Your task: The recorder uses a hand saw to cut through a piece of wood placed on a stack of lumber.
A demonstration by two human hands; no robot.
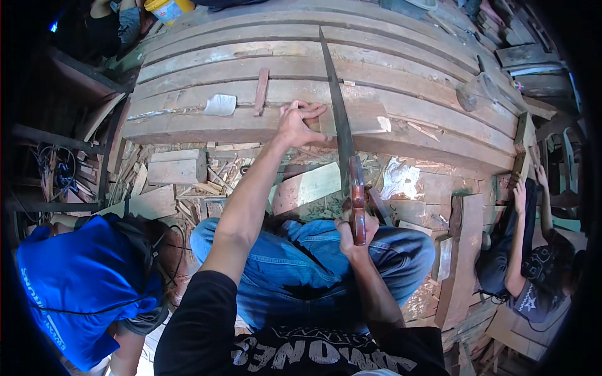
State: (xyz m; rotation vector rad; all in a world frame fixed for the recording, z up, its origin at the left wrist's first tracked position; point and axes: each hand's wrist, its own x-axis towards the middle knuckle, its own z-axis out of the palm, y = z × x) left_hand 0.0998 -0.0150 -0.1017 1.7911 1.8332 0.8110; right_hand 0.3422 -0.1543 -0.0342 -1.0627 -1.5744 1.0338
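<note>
Head view, and here's the saw [339, 116], dead centre of the action, its blade running from the right grip [347, 237] out toward 12 o'clock! That right grip is wrapped firmly around the handle, low at 5 o'clock, while the board [364, 118] sits at 1 o'clock on the desk [439, 128], the blade passing over its left part. The left grip [297, 126], up at 12, has thumb and fingers spread by the board's left end; whether it's actually clamping, I cannot tell. This looks like a sawing stroke, and good form would mean pinning the board hard, the thumb tucked well clear of the blade, wrist and forearm in line with the cut, long even strokes with light pressure. Over at 11, a stick [261, 92] lies well apart from the blade.
</note>
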